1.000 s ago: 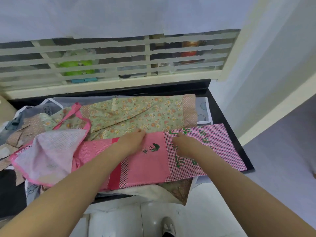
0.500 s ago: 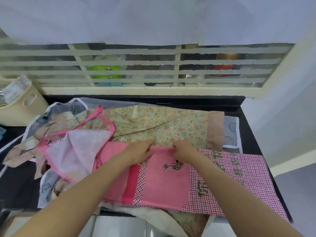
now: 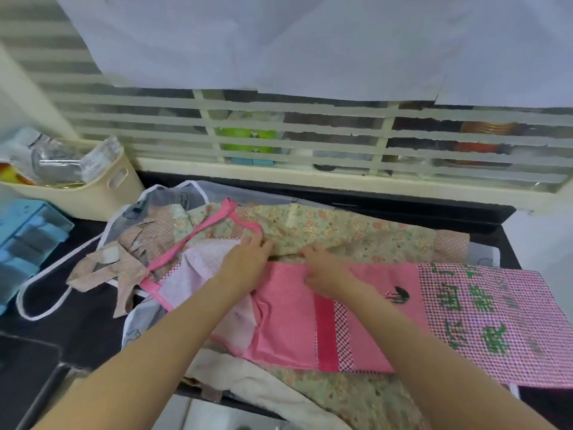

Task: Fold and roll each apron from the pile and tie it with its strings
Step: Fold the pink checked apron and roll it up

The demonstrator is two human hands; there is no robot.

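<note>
A pink checked apron with green lettering lies folded lengthwise across the pile, its pale bib end to the left with a pink strap. My left hand pinches the apron's far edge near the bib. My right hand grips the same far edge a little to the right. Beneath it lies a green floral apron, and a grey apron with white trim lies further back.
The pile rests on a black countertop. A cream basket with jars and a blue plastic tray stand at the left. A slatted window grille runs behind. The counter's right edge meets a white wall.
Both hands have slid leftward along the pink apron's far edge toward the bib end. The camera has swung left, bringing the basket and blue tray into view.
</note>
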